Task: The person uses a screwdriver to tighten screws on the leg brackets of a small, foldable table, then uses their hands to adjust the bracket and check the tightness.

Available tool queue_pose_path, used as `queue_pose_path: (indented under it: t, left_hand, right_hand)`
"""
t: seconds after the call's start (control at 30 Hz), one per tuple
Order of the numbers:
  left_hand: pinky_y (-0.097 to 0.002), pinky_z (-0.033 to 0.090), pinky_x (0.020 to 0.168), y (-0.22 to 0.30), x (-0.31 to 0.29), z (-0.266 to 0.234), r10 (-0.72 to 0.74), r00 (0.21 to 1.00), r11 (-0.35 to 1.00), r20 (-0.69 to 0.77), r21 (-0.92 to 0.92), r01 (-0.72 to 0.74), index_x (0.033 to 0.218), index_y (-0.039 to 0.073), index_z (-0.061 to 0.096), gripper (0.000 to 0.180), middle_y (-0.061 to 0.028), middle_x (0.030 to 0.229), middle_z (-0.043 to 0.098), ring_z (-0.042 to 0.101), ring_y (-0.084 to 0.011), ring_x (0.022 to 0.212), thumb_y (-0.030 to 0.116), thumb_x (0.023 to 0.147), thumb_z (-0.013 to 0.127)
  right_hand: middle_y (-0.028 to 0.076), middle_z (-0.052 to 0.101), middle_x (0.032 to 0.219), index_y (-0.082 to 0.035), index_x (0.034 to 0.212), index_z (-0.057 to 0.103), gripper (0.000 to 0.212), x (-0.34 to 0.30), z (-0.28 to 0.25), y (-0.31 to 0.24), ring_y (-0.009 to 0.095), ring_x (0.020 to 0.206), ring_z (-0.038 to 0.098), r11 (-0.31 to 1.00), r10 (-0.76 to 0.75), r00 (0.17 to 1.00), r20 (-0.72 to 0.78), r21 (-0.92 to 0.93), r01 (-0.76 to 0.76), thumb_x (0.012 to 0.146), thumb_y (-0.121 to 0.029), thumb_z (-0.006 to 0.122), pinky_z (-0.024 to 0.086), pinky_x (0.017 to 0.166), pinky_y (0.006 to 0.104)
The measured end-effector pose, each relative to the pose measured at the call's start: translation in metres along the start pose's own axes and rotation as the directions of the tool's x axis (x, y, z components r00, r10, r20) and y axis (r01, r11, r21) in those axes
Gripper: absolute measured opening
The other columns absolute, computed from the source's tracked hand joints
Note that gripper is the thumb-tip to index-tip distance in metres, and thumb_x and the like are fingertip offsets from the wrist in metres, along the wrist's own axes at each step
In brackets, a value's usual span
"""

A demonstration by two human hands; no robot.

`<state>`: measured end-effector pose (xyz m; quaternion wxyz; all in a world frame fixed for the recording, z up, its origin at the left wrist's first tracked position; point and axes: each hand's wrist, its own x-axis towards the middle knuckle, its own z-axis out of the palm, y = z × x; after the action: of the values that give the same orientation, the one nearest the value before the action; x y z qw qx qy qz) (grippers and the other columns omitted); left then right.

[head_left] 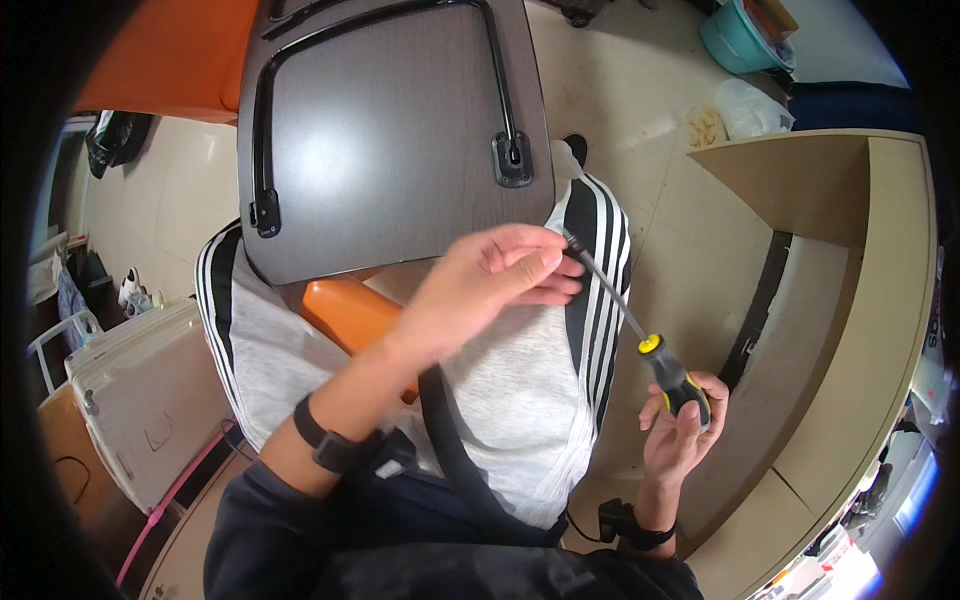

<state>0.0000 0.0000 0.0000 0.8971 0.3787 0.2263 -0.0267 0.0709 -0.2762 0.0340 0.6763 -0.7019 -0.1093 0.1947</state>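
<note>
My right hand [680, 430] is wrapped around the black-and-yellow handle of a screwdriver [622, 308], its shaft slanting up and left. At the dark end of that shaft is my left hand [500, 272], with thumb and index finger brought together. Whatever small thing may be between them is too small to make out. Just beyond the left hand, a dark wood-grain folding table [385, 150] rests underside up against my knees. A bent black metal leg [265, 130] lies along it, joined to the board by black brackets [513, 160].
An orange seat [340, 310] shows between my legs. To the right stands a beige wooden cabinet [885, 260]; beyond it are a white plastic bag [750, 108] and a turquoise bucket [738, 38]. At left is a white storage box [150, 400].
</note>
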Motion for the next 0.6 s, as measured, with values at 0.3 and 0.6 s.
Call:
queue_pose_path:
  t: [0.3, 0.6]
  left_hand:
    - [-0.0442, 0.035, 0.107, 0.011, 0.055, -0.070, 0.687, 0.719, -0.025, 0.110, 0.992, -0.127, 0.127, 0.008, 0.047, 0.066, -0.0127, 0.130, 0.053, 0.041, -0.0335, 0.128, 0.016, 0.072, 0.082]
    - [-0.0447, 0.027, 0.116, -0.003, 0.064, -0.072, 0.707, 0.697, 0.030, 0.117, 0.980, -0.195, 0.115, 0.006, 0.048, 0.054, -0.0142, 0.128, 0.058, 0.048, -0.0285, 0.129, 0.018, 0.074, 0.081]
  right_hand:
    - [0.023, 0.065, 0.088, 0.001, 0.114, 0.047, 0.047, 0.012, 0.006, 0.005, 0.022, 0.054, 0.060, 1.000, 0.008, 0.997, -0.074, 0.008, -0.008, 0.092, -0.035, 0.067, 0.042, 0.043, 0.0271]
    - [0.023, 0.065, 0.089, 0.001, 0.115, 0.047, 0.049, 0.019, 0.012, 0.009, 0.021, 0.053, 0.059, 0.996, 0.087, 0.994, -0.062, 0.021, -0.085, 0.091, -0.036, 0.068, 0.041, 0.044, 0.0266]
